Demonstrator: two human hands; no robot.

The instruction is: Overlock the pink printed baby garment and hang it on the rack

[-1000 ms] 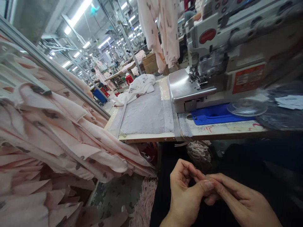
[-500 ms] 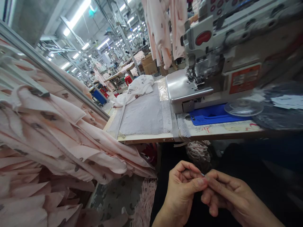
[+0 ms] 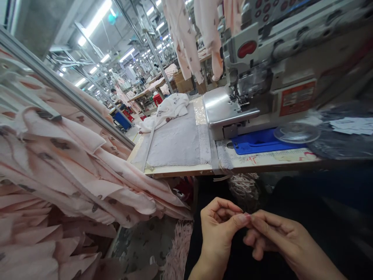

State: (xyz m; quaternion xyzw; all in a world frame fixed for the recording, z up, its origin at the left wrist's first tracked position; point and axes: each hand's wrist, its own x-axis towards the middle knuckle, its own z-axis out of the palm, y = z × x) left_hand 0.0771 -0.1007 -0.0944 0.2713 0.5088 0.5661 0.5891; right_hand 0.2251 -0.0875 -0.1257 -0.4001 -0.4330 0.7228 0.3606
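A stack of pink cloth fills the left, sitting as it did half a second ago. Beside it the table carries a white garment at its far end, then the sewing machine and a blue tray. Below the table edge, the left hand and right hand meet fingertip to fingertip over the dark lap, both slightly further left than before. The thin sliver pinched between them earlier no longer shows; whether they grip anything cannot be told.
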